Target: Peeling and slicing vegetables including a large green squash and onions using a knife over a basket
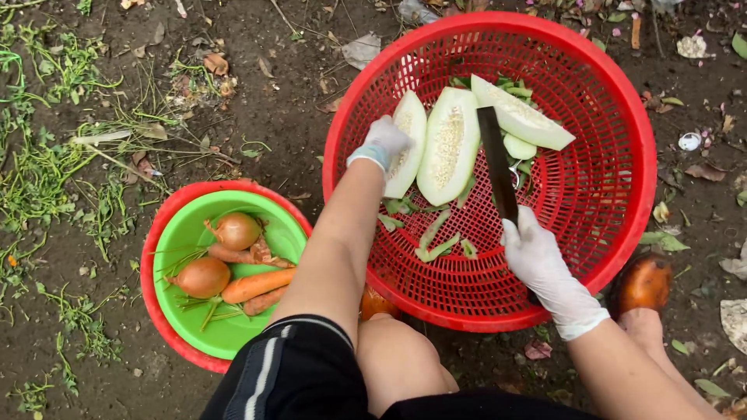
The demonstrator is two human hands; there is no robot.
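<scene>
My left hand (387, 141), gloved white, lies curled over the top end of a peeled papaya half (408, 148), fingers closed against its pale flesh. My right hand (537, 260), also gloved, is wrapped tight round the handle of a dark-bladed knife (496, 162), whose blade points toward twelve o'clock between the other cut pieces. All this sits inside a red slotted basket (622, 179), along with a second papaya half (450, 146), a third piece (523, 117) at one o'clock, and green peel strips (436, 249) at six. The ground is bare dark soil (280, 117) with dry leaves and weeds. At eight o'clock a green bowl (187, 233) nested in a red one holds two onions (236, 230) and carrots (257, 284).
</scene>
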